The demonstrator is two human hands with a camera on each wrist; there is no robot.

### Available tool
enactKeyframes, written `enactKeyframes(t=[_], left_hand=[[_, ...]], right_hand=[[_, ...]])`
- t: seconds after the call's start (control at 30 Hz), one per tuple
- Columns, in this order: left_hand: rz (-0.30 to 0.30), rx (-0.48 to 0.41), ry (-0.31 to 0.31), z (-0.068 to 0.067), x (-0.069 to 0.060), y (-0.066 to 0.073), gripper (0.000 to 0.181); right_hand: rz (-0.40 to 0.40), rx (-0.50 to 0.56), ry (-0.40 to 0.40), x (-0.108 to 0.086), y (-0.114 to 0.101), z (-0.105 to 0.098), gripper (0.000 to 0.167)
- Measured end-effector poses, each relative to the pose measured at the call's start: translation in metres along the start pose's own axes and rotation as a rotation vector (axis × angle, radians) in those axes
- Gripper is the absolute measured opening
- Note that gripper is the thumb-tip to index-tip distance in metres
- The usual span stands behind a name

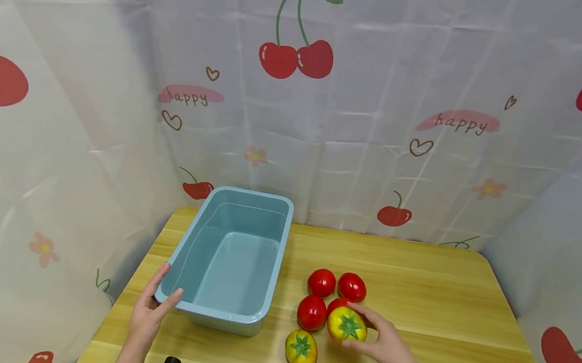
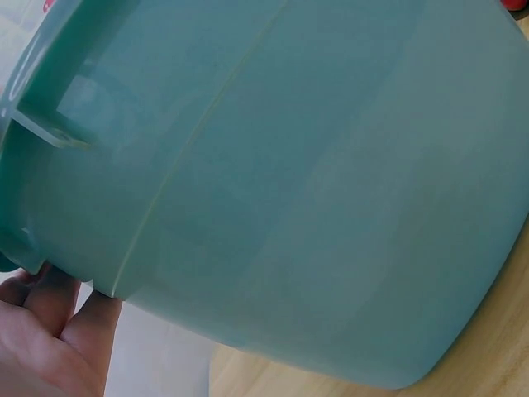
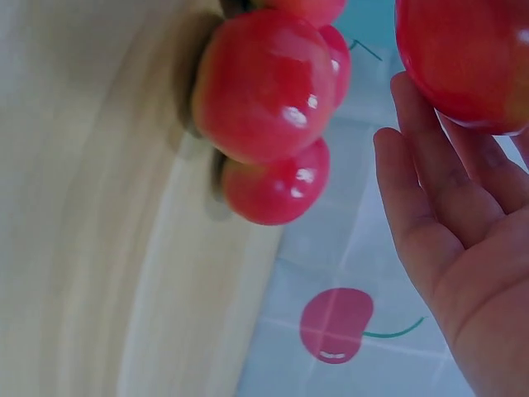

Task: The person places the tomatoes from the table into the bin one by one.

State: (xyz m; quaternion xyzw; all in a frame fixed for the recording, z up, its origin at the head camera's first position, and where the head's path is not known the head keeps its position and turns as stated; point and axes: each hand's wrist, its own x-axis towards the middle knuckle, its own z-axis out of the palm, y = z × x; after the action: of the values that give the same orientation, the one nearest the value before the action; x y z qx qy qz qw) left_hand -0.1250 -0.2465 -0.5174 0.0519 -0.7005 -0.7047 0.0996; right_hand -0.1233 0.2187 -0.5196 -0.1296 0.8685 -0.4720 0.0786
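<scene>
A yellow toy tomato (image 1: 347,325) with a green star-shaped leaf top is pinched between the thumb and fingers of my right hand (image 1: 386,344). Seen from the right wrist, the underside of that toy tomato (image 3: 471,58) is glossy red, with the fingers of my right hand (image 3: 463,198) against it. It partly covers a red one behind. My left hand (image 1: 148,311) grips the near left corner of a blue plastic bin (image 1: 221,315), whose inside is bare. In the left wrist view, my left fingers (image 2: 58,310) curl at the edge of the bin (image 2: 289,190).
Several glossy red toy tomatoes (image 1: 311,312) sit close together right of the bin. A second yellow toy tomato (image 1: 301,351) lies in front of them, leaf top up. The wooden table (image 1: 443,304) meets a cherry-print curtain (image 1: 358,153) at its back and sides.
</scene>
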Motion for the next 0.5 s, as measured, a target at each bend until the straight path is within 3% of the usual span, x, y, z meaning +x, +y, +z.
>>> enactKeyframes(t=[0.27,0.5], left_hand=[[0.011,-0.009,-0.004,0.001,-0.001,0.002,0.066],[-0.006,-0.015,-0.007,0.001,-0.001,0.002,0.066]], right_hand=[[-0.079,-0.033,0.023,0.008,-0.010,-0.010,0.069],[-0.099,-0.039,0.040,0.016,-0.018,-0.017,0.068]])
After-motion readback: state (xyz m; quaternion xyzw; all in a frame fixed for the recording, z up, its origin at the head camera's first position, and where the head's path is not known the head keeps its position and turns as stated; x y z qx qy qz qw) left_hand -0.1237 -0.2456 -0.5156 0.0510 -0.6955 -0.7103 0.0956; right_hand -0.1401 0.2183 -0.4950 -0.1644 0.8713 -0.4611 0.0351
